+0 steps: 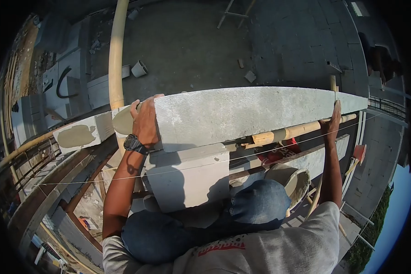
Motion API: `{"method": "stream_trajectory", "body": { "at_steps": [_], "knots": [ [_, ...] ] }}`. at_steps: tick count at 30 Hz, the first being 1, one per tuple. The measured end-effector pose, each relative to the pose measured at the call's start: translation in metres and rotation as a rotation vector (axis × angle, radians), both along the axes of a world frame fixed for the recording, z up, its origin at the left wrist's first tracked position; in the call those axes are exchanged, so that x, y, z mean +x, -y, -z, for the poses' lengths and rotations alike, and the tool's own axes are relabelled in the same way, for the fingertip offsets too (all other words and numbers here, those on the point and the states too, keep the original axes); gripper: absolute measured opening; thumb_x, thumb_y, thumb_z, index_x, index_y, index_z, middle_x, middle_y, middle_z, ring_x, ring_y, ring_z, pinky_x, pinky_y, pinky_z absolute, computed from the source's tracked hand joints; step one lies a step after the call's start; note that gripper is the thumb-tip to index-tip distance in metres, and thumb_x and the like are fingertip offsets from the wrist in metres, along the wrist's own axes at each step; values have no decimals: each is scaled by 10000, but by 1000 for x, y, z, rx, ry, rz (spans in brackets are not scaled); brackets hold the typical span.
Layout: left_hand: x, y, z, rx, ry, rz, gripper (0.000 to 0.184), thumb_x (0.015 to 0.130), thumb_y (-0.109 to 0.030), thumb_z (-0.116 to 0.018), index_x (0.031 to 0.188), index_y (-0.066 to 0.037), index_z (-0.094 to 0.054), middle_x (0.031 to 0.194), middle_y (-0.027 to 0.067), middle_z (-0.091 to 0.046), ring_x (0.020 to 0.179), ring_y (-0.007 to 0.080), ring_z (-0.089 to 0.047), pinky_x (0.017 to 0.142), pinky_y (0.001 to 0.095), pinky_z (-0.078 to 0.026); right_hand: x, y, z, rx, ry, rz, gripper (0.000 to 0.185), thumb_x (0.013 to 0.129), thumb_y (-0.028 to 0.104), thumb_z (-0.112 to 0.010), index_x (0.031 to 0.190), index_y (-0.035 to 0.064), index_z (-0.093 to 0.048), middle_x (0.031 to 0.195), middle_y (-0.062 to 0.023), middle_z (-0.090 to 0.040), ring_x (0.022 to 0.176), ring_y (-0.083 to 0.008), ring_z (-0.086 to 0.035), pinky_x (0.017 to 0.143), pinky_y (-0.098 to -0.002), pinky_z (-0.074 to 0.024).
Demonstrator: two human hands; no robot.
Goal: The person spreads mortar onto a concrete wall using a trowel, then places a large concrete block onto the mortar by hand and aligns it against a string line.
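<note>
A long pale grey block lies across the view on top of the wall. My left hand, with a black watch at the wrist, is wrapped round the block's left end. At the right part of the same block, my right hand grips its edge. Left of my left hand, grey mortar is spread on the white blocks. A thin string runs across the view below the long block. Another white block sits in front of my knees.
A bucket with mortar stands by my right knee. Bamboo poles rise at the left and lie beneath the long block. Far below is a floor with a small bucket. A person is at the far right.
</note>
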State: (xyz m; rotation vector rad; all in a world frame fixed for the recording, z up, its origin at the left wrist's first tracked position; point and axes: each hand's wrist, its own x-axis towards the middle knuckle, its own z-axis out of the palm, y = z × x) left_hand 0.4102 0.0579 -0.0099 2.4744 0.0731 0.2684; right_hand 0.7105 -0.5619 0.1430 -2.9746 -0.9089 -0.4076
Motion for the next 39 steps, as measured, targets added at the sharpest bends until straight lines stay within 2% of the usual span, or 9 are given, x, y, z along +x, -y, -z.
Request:
{"method": "stream_trajectory", "body": {
  "at_steps": [6,10,11,20,26,29,32,39],
  "knots": [
    [-1,1,1,29,-76,-3,553,946,-245,-677,1457,-116,-508,1413,79,-610,1377,282,-541,1196,586,-202,-4,-7,-3,15,-8,61,1213,626,-42,-893,1658,28,-259,1679,-255,-353,1554,-441,-339,1278,-487,-317],
    [-1,3,2,-105,-122,-60,524,967,-365,-672,1426,-135,-569,1414,77,-622,1384,271,-534,1203,589,-189,-6,-7,-9,5,-10,108,1195,616,-26,-903,1648,27,-304,1652,-259,-401,1533,-448,-379,1265,-484,-346],
    [0,2,1,-64,-139,-49,527,970,-407,-669,1414,-135,-589,1421,74,-622,1379,270,-536,1206,592,-185,-6,-9,-11,6,-9,102,1195,612,-24,-904,1647,27,-310,1649,-258,-406,1531,-446,-383,1262,-484,-351],
    [0,0,4,-1,-123,-20,559,952,-437,-696,1408,-132,-588,1419,76,-619,1366,268,-538,1212,607,-177,-6,-12,-6,40,34,39,1253,562,-13,-924,1648,26,-299,1643,-245,-423,1513,-446,-409,1255,-481,-366],
    [-3,-2,29,-58,-102,-15,584,941,-368,-719,1440,-128,-530,1426,73,-601,1367,269,-535,1207,615,-179,-3,-5,-2,13,48,41,1255,566,-32,-910,1650,32,-283,1650,-238,-412,1523,-442,-394,1257,-480,-366],
    [-3,-2,17,109,-141,24,588,946,-318,-709,1461,-126,-501,1417,75,-602,1368,265,-536,1204,606,-187,-6,-10,-4,17,24,69,1258,566,-70,-875,1659,47,-263,1659,-237,-396,1540,-437,-368,1271,-479,-347],
    [0,-1,5,70,-96,12,581,951,-296,-700,1465,-122,-492,1413,72,-603,1364,264,-543,1204,597,-190,-4,-11,-5,25,32,-5,1243,573,-93,-857,1659,52,-271,1659,-233,-398,1542,-435,-365,1280,-482,-336],
    [0,-1,6,76,-65,7,586,948,-244,-698,1470,-108,-469,1411,74,-606,1353,276,-554,1212,603,-175,-4,-2,-1,39,23,12,1241,594,-105,-855,1669,66,-260,1673,-229,-383,1557,-435,-343,1285,-479,-323]
  ]
}}
